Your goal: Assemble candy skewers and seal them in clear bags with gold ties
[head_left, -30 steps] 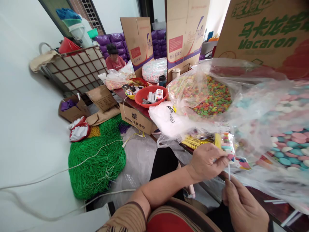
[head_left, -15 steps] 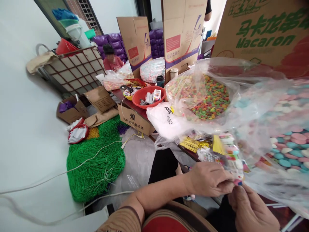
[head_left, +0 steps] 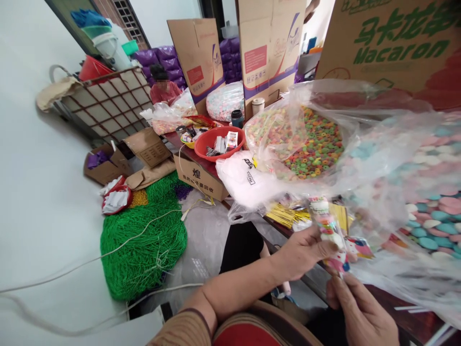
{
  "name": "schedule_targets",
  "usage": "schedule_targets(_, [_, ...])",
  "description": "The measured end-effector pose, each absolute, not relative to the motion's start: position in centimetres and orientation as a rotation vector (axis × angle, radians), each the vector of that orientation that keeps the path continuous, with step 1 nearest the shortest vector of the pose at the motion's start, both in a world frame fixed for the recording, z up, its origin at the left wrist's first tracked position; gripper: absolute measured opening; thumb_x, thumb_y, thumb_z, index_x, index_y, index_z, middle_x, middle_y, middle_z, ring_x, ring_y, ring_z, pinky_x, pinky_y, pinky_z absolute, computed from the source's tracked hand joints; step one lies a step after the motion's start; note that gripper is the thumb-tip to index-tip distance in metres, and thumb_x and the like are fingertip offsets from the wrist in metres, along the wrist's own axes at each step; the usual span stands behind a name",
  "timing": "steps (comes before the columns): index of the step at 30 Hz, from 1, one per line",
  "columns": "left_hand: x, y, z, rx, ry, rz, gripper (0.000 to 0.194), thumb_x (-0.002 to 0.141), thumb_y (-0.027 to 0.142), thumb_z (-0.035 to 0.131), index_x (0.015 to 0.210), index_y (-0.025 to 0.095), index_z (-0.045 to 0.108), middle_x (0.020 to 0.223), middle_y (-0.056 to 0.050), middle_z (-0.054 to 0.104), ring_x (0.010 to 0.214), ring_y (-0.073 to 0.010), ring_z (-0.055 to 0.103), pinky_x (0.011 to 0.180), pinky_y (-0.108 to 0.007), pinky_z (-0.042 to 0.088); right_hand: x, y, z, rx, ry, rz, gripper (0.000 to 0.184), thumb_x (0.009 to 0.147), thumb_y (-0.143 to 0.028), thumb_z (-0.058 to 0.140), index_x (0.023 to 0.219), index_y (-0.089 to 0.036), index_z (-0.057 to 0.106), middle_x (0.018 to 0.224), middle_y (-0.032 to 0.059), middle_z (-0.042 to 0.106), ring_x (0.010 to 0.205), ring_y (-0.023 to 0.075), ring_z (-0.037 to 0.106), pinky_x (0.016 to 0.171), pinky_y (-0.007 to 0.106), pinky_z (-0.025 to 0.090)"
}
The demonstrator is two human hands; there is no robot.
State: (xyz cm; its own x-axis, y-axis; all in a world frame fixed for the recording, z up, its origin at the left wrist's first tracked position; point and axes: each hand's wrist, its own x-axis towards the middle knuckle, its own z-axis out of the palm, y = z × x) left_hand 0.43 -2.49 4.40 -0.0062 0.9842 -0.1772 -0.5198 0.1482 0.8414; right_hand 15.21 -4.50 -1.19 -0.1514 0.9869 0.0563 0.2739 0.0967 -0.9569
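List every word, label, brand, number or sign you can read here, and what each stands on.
"马卡龙": large cardboard box at right; the writing after it is unclear at the picture's edge.
"Macaron": same box, beneath.
"煌": low cardboard box.
"我的…子要回收": same low box; third character unclear.
Too small or blurred: print on the tall cardboard box, white plastic bag and wrapped candy skewer.
No number is legible.

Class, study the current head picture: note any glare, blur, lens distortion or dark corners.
Head view: pale glare veils the clear bag at right; head view: the wrapped candy in the left hand looks slightly soft; head view: upright boxes lean outward, likely wide-angle distortion; head view: the top right corner darkens.
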Motion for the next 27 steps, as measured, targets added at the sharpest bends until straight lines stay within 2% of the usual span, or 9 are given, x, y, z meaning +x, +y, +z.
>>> schedule_targets(3, [0.5,-2.6,4.2,0.781,0.971,1.271,0.073,0.057,0.082,0.079,0.085,0.014,0.073,0.073,-0.002,0.061,0.072,-0.0128,0.053,0.076,-0.030,0.047,15.6,-4.7,-1.3,-1.263,-1.521,1.246,0.048,0.088,-0.064,0.065,0.066,-0.021,0.060,0.057,0.0004,0.057,0.053,0.0139,0.053,0.051,0.024,0.047])
schedule_targets(8, [-0.2,-2.5,3.2,1.343,1.295,1.244,0.067,0.081,0.083,0.056,0.059,0.020,0.058,0.063,-0.003,0.053,0.069,-0.0156,0.048,0.076,-0.031,0.045,15.8,-4.9,-1.1,-1.278,-1.570,1.262,0.047,0.091,-0.064,0.060,0.071,-0.022,0.063,0.060,0.0007,0.060,0.056,0.0146,0.055,0.053,0.023,0.047])
schedule_targets(12, [-0.3,-2.2,1.9,1.754,1.389,1.197,0.062,0.093,0.068,0.052,0.051,0.022,0.047,0.060,-0.004,0.050,0.065,-0.0166,0.046,0.073,-0.032,0.041,15.5,-4.8,-0.7,-1.297,-1.676,1.190,0.055,0.093,-0.068,0.053,0.063,-0.022,0.059,0.056,0.0008,0.059,0.052,0.0138,0.055,0.051,0.023,0.046])
schedule_targets(16, [-0.3,-2.7,1.8,1.762,1.276,1.243,0.061,0.092,0.066,0.057,0.052,0.021,0.051,0.059,-0.003,0.050,0.063,-0.0153,0.046,0.071,-0.032,0.039,15.5,-4.9,-0.4,-1.310,-1.689,1.120,0.059,0.094,-0.071,0.048,0.060,-0.023,0.056,0.052,-0.0001,0.055,0.047,0.0127,0.051,0.049,0.024,0.043])
schedule_targets(18, [-0.6,-3.0,2.2,1.574,1.163,1.266,0.060,0.086,0.072,0.062,0.056,0.020,0.058,0.062,-0.002,0.052,0.065,-0.0141,0.048,0.072,-0.031,0.041,15.7,-5.1,-0.1,-1.305,-1.683,1.132,0.058,0.095,-0.069,0.049,0.061,-0.023,0.056,0.052,-0.0006,0.054,0.048,0.0123,0.050,0.050,0.023,0.042])
schedule_targets(20, [-0.9,-3.0,2.7,1.252,1.054,1.282,0.060,0.075,0.078,0.069,0.073,0.018,0.067,0.074,-0.002,0.060,0.072,-0.0141,0.055,0.076,-0.029,0.045,15.9,-5.2,0.1,-1.307,-1.652,1.165,0.055,0.096,-0.065,0.051,0.062,-0.022,0.056,0.055,-0.0007,0.054,0.051,0.0122,0.050,0.052,0.023,0.042])
schedule_targets(23, [-1.1,-2.7,3.5,0.817,0.850,1.311,0.090,0.051,0.084,0.080,0.112,0.019,0.069,0.095,-0.006,0.067,0.088,-0.0173,0.063,0.082,-0.029,0.047,16.0,-5.4,-0.1,-1.286,-1.585,1.247,0.049,0.096,-0.062,0.055,0.068,-0.022,0.059,0.057,-0.0009,0.055,0.053,0.0127,0.049,0.053,0.023,0.042])
schedule_targets(25, [-0.7,-2.5,4.1,0.695,0.729,1.272,0.103,0.045,0.081,0.085,0.125,0.019,0.066,0.092,-0.006,0.067,0.089,-0.0183,0.064,0.078,-0.028,0.045,15.9,-5.5,-0.5,-1.242,-1.551,1.307,0.049,0.095,-0.062,0.057,0.068,-0.022,0.059,0.056,-0.0005,0.054,0.053,0.0131,0.049,0.052,0.024,0.042])
schedule_targets(27, [0.0,-2.4,4.5,0.646,0.683,1.211,0.099,0.048,0.075,0.090,0.125,0.018,0.065,0.078,-0.002,0.064,0.079,-0.0166,0.063,0.069,-0.026,0.041,15.7,-5.6,-0.9,-1.204,-1.530,1.361,0.052,0.093,-0.064,0.059,0.063,-0.021,0.057,0.055,0.0006,0.054,0.051,0.0135,0.049,0.050,0.025,0.042])
